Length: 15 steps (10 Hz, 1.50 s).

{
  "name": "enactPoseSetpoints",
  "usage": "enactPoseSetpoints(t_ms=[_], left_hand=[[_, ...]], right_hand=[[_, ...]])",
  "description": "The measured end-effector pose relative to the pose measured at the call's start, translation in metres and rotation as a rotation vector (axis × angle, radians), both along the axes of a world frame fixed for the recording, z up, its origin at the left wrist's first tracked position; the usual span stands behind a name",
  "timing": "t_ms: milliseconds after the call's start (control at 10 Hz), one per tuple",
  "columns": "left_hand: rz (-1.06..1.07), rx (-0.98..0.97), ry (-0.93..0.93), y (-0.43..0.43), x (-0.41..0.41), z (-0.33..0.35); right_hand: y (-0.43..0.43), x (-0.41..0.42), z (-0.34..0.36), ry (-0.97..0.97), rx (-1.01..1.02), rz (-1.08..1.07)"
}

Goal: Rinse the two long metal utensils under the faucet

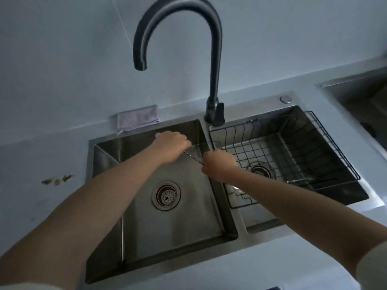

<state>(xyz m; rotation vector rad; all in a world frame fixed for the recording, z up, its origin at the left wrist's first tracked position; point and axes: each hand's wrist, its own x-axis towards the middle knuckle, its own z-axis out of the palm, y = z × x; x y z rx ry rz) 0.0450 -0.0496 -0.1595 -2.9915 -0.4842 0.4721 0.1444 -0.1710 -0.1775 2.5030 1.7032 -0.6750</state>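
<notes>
Pale grey countertop carries everything. Double-bowl stainless sink is set into it: left bowl has a round strainer drain, right bowl holds a black wire rack. Dark gooseneck faucet stands on the deck behind the divider, spout over the left bowl. Folded grey cloth lies on the counter just behind the left bowl. Small brown scraps sit on the counter left of the sink. Round metal button sits behind the right bowl.

Head view looks steeply down, close over sink.
</notes>
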Motion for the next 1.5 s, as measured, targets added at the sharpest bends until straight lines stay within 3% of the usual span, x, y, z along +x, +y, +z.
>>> enactPoseSetpoints(t_ms=[300,600,900,1200,1500], left_hand=[[0.066,-0.064,-0.121,-0.076,0.084,0.006],[0.236,-0.223,-0.105,-0.123,0.151,-0.051],[0.327,-0.337,-0.027,-0.147,0.168,-0.117],[0.359,-0.389,-0.007,-0.158,0.170,-0.135],[0.334,-0.317,-0.131,-0.152,0.159,-0.109]], right_hand=[[-0.049,0.111,0.012,-0.123,-0.028,0.125],[-0.075,0.194,-0.029,-0.188,-0.142,0.253],[-0.090,0.214,-0.084,-0.157,-0.260,0.338],[-0.102,0.212,-0.106,-0.187,-0.335,0.374],[-0.098,0.210,-0.093,-0.121,-0.216,0.151]])
